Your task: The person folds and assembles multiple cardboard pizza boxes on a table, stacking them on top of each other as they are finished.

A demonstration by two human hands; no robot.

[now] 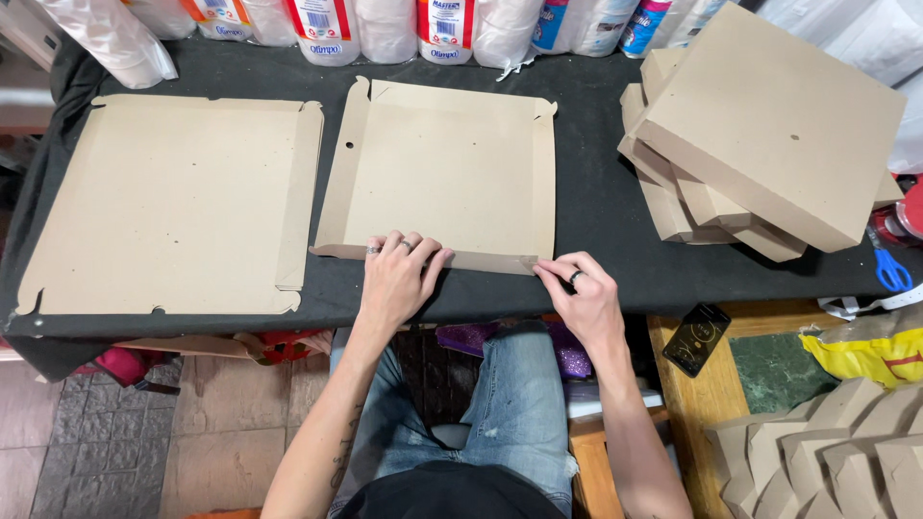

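Here the flat box blank (447, 173) lies in the middle of the black table (596, 259), its near flap almost at the table's front edge. My left hand (396, 279) rests flat on that near flap, fingers spread and pressing down, gripping nothing. My right hand (585, 300) is at the blank's near right corner, thumb and forefinger closed in a pinch on the corner tab of the flap. The blank's left and right side flaps are creased and slightly raised; the far edge has small tabs at both corners.

Just left of it, apart by a narrow strip of black cloth, lies a second blank (168, 207), reaching to the table's left edge. At the table's right end stands a stack of folded boxes (760, 135), leaning and fanned out. Along the back edge runs a row of wrapped rolls (385, 29). Blue scissors (889, 269) lie at the right edge, past the stack.

Below the front edge are my jeans (514, 404). To my right, on a wooden surface, lies a dark phone (696, 338), with a yellow bag (865, 351) and more folded cardboard (827, 452) beyond it.
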